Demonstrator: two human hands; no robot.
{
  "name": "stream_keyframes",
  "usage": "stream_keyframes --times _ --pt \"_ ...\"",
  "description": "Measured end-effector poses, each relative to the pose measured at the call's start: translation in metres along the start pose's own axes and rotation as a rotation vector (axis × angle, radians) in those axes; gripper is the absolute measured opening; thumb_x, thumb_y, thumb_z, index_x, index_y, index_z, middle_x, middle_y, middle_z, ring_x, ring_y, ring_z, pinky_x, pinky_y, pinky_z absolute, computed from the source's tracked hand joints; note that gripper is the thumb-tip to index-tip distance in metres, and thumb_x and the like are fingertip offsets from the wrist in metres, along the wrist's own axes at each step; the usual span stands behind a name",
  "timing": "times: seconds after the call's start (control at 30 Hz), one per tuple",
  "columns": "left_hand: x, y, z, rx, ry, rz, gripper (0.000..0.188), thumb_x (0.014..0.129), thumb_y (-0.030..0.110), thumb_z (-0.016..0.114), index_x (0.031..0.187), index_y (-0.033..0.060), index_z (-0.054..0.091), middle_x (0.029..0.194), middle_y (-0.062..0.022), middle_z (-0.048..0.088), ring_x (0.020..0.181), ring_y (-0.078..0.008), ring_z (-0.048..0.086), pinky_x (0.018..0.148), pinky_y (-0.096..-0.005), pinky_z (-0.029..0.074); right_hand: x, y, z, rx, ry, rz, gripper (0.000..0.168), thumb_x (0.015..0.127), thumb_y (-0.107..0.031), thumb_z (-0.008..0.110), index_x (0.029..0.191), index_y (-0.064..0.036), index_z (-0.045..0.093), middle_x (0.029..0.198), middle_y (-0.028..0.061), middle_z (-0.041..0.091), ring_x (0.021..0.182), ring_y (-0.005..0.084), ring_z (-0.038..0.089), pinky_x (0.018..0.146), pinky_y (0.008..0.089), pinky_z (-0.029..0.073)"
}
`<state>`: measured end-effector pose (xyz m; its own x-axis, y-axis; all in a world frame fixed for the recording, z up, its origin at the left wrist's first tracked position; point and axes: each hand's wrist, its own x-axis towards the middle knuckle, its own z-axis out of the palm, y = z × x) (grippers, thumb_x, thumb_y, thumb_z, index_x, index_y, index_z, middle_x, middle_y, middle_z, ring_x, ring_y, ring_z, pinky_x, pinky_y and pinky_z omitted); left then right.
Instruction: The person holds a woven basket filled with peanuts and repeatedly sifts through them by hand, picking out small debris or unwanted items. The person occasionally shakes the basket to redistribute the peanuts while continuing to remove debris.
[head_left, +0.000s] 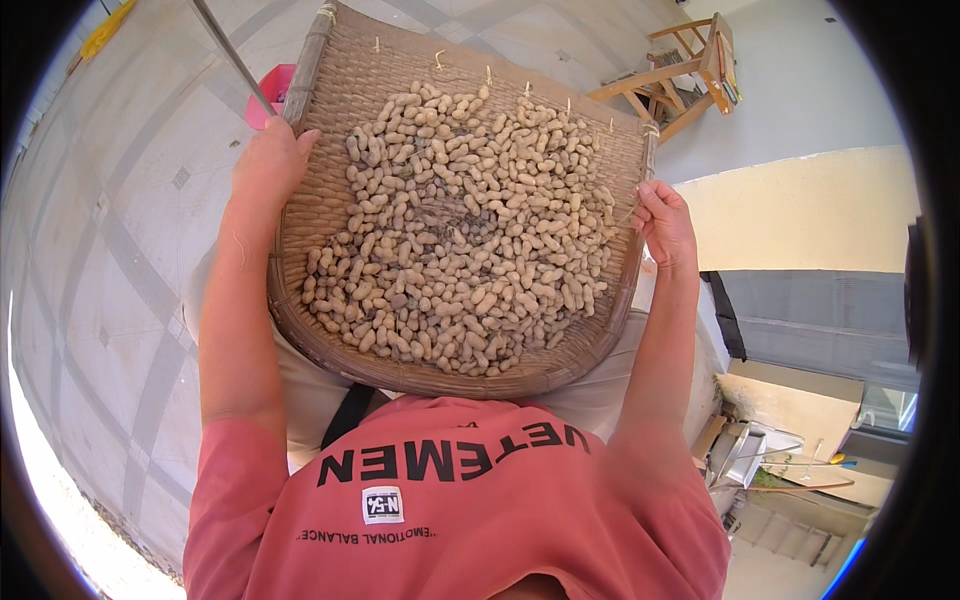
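Observation:
A woven bamboo winnowing basket (322, 172) rests across my lap, its rounded rim toward my body. Unshelled peanuts (517, 217) cover much of its floor. Dark bits of debris (450, 217) lie in a patch near the middle of the heap. My left hand (274, 161) grips the basket's left rim, with its thumb over the inner side. At the right rim, my right hand (664, 221) pinches a thin dry stalk (628, 214) between thumb and fingers. Whether that hand also touches the rim is hard to tell.
A thin metal pole (232, 56) slants down to beside my left hand. Behind it is a pink plastic basin (271, 97) on the tiled floor (150, 195). Wooden furniture (675, 82) stands beyond the far right corner. A pale yellow wall (802, 210) is on the right.

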<state>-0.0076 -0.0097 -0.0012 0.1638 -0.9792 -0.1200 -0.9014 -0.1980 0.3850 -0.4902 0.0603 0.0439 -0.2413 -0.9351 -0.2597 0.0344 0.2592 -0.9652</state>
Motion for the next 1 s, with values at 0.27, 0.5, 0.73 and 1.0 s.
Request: stream_keyframes --times 0.27,0.5,0.73,1.0 --pt "0.005 0.006 0.002 0.029 -0.004 0.012 0.050 0.091 0.043 0.055 0.106 -0.0055 0.054 0.102 -0.0289 0.064 0.099 -0.0435 0.061 0.083 -0.0487 0.048 0.021 0.040 -0.164 -0.326 0.378 0.173 0.014 0.090 -0.016 0.062 0.085 -0.004 0.058 0.065 -0.0013 0.049 0.051 0.0086 0.043 0.045 0.0251 0.041" --pt "0.001 0.008 0.000 0.075 0.016 0.017 0.051 0.092 0.044 0.054 0.106 -0.0056 0.053 0.100 -0.0288 0.064 0.097 -0.0441 0.061 0.082 -0.0495 0.048 0.041 0.054 -0.111 -1.136 0.409 -0.394 0.030 0.084 -0.018 0.066 0.109 -0.003 0.063 0.091 0.0153 0.065 0.080 0.0296 0.063 0.074 0.0359 0.051" --pt "0.002 0.000 0.005 0.075 0.047 0.039 0.052 0.092 0.045 0.054 0.102 -0.0059 0.052 0.095 -0.0297 0.064 0.092 -0.0452 0.061 0.078 -0.0502 0.048 0.043 0.063 -0.016 -1.245 -0.193 -0.445 0.035 0.080 -0.014 0.066 0.114 -0.009 0.065 0.107 0.0148 0.063 0.106 0.0325 0.056 0.094 0.0424 0.043" --pt "0.005 -0.002 0.007 0.082 0.067 0.058 0.051 0.091 0.045 0.054 0.098 -0.0053 0.052 0.093 -0.0300 0.064 0.091 -0.0461 0.061 0.077 -0.0512 0.048 0.018 0.078 -0.005 -1.128 0.131 -0.379 0.023 0.079 -0.011 0.068 0.101 -0.003 0.067 0.093 0.0155 0.065 0.089 0.0312 0.063 0.080 0.0363 0.050"
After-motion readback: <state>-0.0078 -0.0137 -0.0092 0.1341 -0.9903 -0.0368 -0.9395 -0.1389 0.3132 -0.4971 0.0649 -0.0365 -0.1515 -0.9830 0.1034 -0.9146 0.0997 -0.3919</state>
